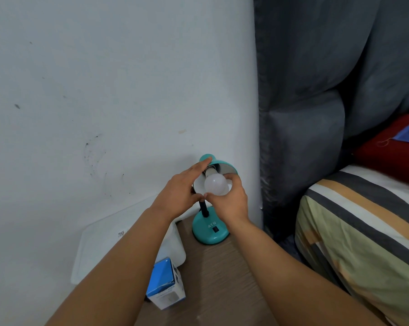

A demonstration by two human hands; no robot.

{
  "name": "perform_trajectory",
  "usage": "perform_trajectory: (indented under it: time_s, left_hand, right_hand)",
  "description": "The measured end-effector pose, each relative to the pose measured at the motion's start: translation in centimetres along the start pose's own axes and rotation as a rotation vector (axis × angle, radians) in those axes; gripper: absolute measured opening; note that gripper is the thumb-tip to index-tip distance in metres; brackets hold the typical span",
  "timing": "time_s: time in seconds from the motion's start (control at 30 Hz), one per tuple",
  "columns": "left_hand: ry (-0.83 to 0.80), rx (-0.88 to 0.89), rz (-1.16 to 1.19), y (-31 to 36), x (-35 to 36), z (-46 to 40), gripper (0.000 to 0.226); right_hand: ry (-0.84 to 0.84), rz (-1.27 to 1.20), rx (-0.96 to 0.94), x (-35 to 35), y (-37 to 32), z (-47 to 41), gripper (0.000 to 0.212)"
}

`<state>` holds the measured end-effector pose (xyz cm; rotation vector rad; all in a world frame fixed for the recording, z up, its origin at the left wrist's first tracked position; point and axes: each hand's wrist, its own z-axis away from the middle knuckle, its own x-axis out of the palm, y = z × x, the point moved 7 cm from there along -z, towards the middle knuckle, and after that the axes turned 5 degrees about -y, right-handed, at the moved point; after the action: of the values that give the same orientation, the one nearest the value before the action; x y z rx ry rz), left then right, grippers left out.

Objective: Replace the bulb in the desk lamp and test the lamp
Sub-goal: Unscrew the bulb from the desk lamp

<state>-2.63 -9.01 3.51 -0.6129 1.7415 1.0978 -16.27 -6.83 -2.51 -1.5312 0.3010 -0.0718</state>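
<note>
A teal desk lamp stands on a brown wooden table, its round base [210, 231] bearing a black switch. Its shade [224, 164] is tilted up toward me. A white bulb [216, 184] sits with its metal neck at the socket inside the shade. My right hand [229, 201] wraps the bulb from the right and below, fingers curled on the glass. My left hand [182, 191] cups the shade's left rim, fingertips reaching the teal top. The lamp's black neck shows between my wrists. The bulb is unlit.
A blue and white bulb box [167, 285] lies at the table's left edge. A white plastic container [118, 241] stands left of the table [222, 278] against the wall. To the right hang a grey curtain [304, 114] and a striped bed [363, 231].
</note>
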Motion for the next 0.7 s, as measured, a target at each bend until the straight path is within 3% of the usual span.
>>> perform_trajectory:
  time_s: [0.1, 0.23, 0.53, 0.7]
  left_hand:
    - [0.006, -0.008, 0.001, -0.13, -0.14, -0.03, 0.101]
    - [0.005, -0.015, -0.004, -0.25, 0.02, -0.04, 0.104]
    - [0.027, -0.010, 0.022, -0.24, -0.20, 0.35, 0.099]
    - [0.026, -0.003, -0.001, -0.25, -0.05, 0.16, 0.101]
  right_hand:
    - [-0.037, -0.009, 0.030, 0.11, 0.03, 0.09, 0.077]
    - [-0.050, -0.024, 0.038, -0.26, 0.09, 0.07, 0.060]
    - [-0.023, 0.024, -0.039, 0.17, -0.03, 0.17, 0.072]
    - [-0.043, 0.035, -0.006, 0.04, 0.31, 0.15, 0.064]
